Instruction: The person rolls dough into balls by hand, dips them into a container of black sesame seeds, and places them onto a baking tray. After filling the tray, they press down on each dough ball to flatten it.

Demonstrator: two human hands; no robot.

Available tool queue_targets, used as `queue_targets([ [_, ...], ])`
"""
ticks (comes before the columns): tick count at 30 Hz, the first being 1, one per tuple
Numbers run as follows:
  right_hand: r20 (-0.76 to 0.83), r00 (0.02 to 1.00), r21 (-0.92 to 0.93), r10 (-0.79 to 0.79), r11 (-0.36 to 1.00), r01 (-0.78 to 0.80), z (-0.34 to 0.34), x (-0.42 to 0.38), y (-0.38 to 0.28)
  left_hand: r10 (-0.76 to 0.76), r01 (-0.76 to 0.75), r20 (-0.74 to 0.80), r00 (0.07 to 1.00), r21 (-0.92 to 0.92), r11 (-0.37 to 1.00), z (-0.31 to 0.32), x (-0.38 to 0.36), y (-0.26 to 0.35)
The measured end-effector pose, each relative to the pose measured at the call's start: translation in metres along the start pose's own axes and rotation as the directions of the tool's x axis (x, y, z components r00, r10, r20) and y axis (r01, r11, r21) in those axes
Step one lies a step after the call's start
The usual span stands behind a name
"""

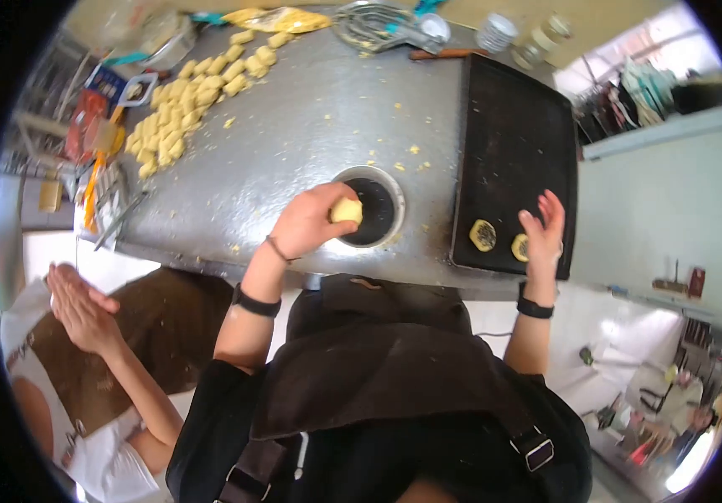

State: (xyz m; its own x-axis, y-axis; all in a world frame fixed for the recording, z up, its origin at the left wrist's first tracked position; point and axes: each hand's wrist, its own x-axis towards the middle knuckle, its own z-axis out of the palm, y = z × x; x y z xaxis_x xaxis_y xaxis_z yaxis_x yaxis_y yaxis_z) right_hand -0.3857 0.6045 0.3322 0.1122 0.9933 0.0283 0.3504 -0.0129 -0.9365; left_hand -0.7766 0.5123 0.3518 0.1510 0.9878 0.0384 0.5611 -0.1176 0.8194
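Observation:
My left hand [301, 225] grips a pale yellow dough ball [347, 211] between thumb and fingers, over the left side of a round metal bowl [398, 201]. Dark contents, too small to make out singly, lie in the bowl. My right hand [545, 230] is above the near right part of a black baking tray [516, 126], fingers apart and nothing visible in them. Partly covered by that hand is one round dough piece [519, 247] on the tray. To its left lies another round dough piece [483, 235] with a dark, speckled top.
Many cut dough pieces [185, 105] are heaped at the far left of the metal table [294, 117]. Wire whisks [378, 29] and jars [543, 40] stand along the back. A co-worker's hands [82, 308] are pressed together at lower left.

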Motion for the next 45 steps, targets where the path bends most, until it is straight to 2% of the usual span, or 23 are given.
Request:
queue_targets([
  [1,0.007,1.000,-0.005,-0.005,1.000,0.005,0.006,-0.006,-0.006,0.052,-0.069,0.113,0.992,0.153,0.986,0.015,0.014,-0.004],
  [4,0.004,1.000,-0.034,-0.031,0.999,0.031,0.015,-0.020,-0.016,-0.068,-0.115,0.355,0.932,0.469,0.876,0.064,0.041,-0.034],
  [8,-0.030,0.994,-0.040,-0.101,0.994,0.099,0.016,-0.036,-0.025,-0.160,-0.132,0.423,0.892,0.583,0.802,0.094,0.045,-0.064],
  [10,0.067,0.979,-0.101,-0.192,0.975,0.198,0.020,-0.046,-0.030,-0.153,-0.119,0.412,0.898,0.563,0.818,0.093,0.041,-0.061],
  [11,0.122,0.964,-0.128,-0.236,0.959,0.251,0.024,-0.049,-0.033,-0.100,-0.113,0.380,0.920,0.499,0.860,0.089,0.039,-0.061],
  [13,0.349,0.877,-0.120,-0.330,0.913,0.391,0.041,-0.054,-0.037,-0.003,-0.108,0.297,0.955,0.357,0.928,0.073,0.038,-0.046],
  [15,0.450,0.811,0.023,-0.374,0.913,0.407,0.069,-0.065,-0.043,-0.047,0.054,0.208,0.977,-0.028,0.998,0.063,0.037,-0.016],
  [16,0.471,0.775,0.034,-0.421,0.887,0.461,0.082,-0.067,-0.053,-0.087,0.126,0.171,0.981,-0.230,0.965,0.059,0.036,-0.003],
  [17,0.494,0.734,0.046,-0.466,0.857,0.513,0.091,-0.069,-0.061,-0.153,0.314,0.325,0.933,-0.531,0.787,0.057,0.033,0.002],
  [20,0.568,0.705,0.184,-0.425,0.900,0.395,0.105,-0.065,-0.077,-0.181,0.383,0.338,0.924,-0.794,0.472,0.068,0.022,0.019],
  [21,0.545,0.704,0.167,-0.456,0.882,0.442,0.106,-0.062,-0.074,-0.188,0.397,0.350,0.918,-0.841,0.369,0.074,0.019,0.020],
  [24,0.595,0.677,0.143,-0.434,0.886,0.442,0.096,-0.043,-0.061,-0.228,0.442,0.395,0.890,-0.871,0.216,0.083,0.012,0.027],
  [25,0.612,0.699,0.074,-0.370,0.907,0.415,0.088,-0.032,-0.051,-0.240,0.434,0.376,0.895,-0.858,0.274,0.083,0.010,0.029],
  [27,0.510,0.827,-0.069,-0.236,0.947,0.313,0.071,0.002,-0.022,-0.263,0.413,0.330,0.906,-0.825,0.386,0.085,0.005,0.033],
  [29,0.364,0.866,-0.333,-0.343,0.820,0.465,0.053,0.036,0.008,-0.289,0.399,0.292,0.912,-0.797,0.453,0.084,-0.003,0.033],
  [30,0.363,0.879,-0.449,-0.311,0.768,0.457,0.047,0.054,0.033,-0.309,0.403,0.285,0.907,-0.802,0.442,0.083,-0.008,0.029],
  [32,0.371,0.896,-0.566,-0.243,0.706,0.426,0.043,0.079,0.072,-0.350,0.410,0.271,0.896,-0.809,0.422,0.082,-0.017,0.022],
  [35,0.494,0.864,-0.665,-0.103,0.595,0.451,0.051,0.093,0.105,-0.464,0.429,0.219,0.858,-0.802,0.415,0.084,-0.026,0.024],
  [38,0.534,0.844,-0.744,0.054,0.503,0.439,0.050,0.095,0.071,-0.515,0.433,0.189,0.836,-0.803,0.410,0.087,-0.032,0.026],
  [41,0.383,0.903,-0.665,-0.195,0.620,0.416,0.066,0.109,0.094,-0.533,0.438,0.185,0.826,-0.806,0.399,0.092,-0.035,0.027],
  [43,0.366,0.881,-0.634,-0.300,0.613,0.472,0.083,0.119,0.115,-0.541,0.446,0.186,0.820,-0.799,0.402,0.094,-0.033,0.028],
  [44,0.357,0.866,-0.621,-0.350,0.604,0.500,0.090,0.121,0.125,-0.544,0.451,0.189,0.818,-0.797,0.402,0.095,-0.032,0.028],
  [45,0.343,0.890,-0.670,-0.300,0.587,0.455,0.096,0.113,0.129,-0.541,0.450,0.187,0.820,-0.794,0.408,0.096,-0.032,0.028],
])
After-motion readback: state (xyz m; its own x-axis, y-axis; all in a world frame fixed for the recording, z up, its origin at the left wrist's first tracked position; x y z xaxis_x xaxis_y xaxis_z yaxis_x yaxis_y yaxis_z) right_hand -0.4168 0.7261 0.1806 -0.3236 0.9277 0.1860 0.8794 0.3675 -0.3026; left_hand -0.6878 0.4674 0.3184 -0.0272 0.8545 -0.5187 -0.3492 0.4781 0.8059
